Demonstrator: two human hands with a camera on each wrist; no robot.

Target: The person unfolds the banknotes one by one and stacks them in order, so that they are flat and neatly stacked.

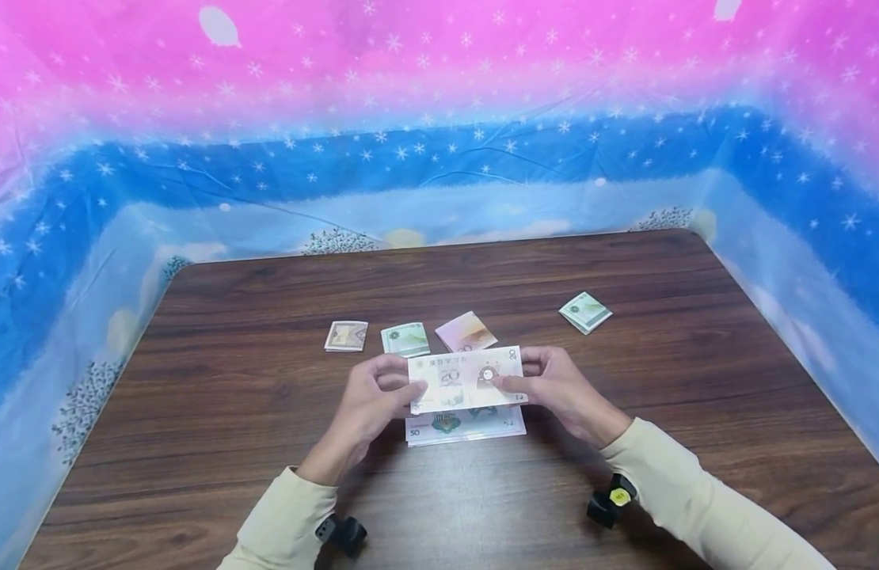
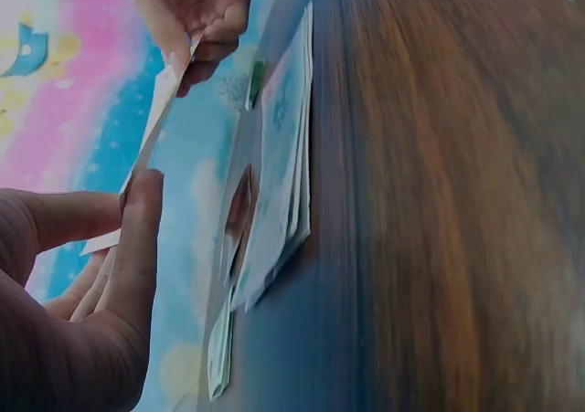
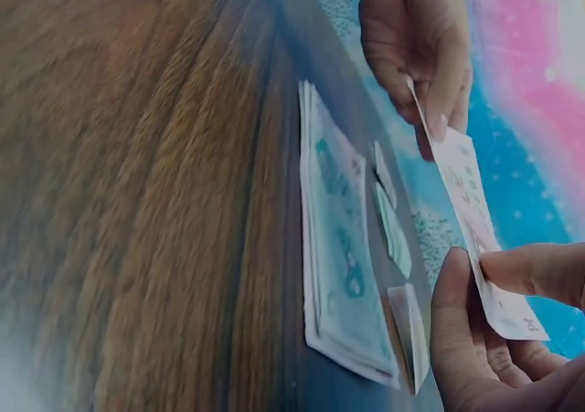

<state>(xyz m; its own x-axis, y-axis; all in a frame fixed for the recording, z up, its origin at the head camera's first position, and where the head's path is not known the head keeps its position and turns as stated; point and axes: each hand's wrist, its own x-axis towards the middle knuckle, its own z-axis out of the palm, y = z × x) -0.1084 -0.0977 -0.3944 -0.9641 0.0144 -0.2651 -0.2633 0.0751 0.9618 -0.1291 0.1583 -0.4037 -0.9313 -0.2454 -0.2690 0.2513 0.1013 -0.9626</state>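
Pink above, blue below, dotted with white snowflakes: cloth (image 1: 439,154) around the back and sides of the table (image 1: 233,396). Dark wood grain on top, with a pale shine near the front middle.

Held up over the middle of the table, clear of the wood: a 20 note (image 1: 459,388), unfolded, with long edges running left to right. Gripped at the left end by the left hand (image 1: 371,404), thumb on the near face, fingers behind. Gripped likewise at the right end by the right hand (image 1: 568,396). Both hands pinched narrow, around thin paper alone.

Lying on the table just below the 20 note: a stack (image 1: 468,427) of notes, marked 50 at the near left corner, with the far part hidden from the head camera. In both wrist views, apart from the 20 note, with several layers showing at the edges.

Farther back, in a loose row from the left: a brown note (image 1: 347,336), a green note (image 1: 405,339) and a purple note (image 1: 466,331), all folded small. Hard to tell any touch between purple note and stack. Well apart to the right, also folded and set at an angle: the far green note (image 1: 585,313).

At the cuffs of cream sleeves (image 1: 703,491), black devices (image 1: 350,537), one with a yellow disc (image 1: 620,497).
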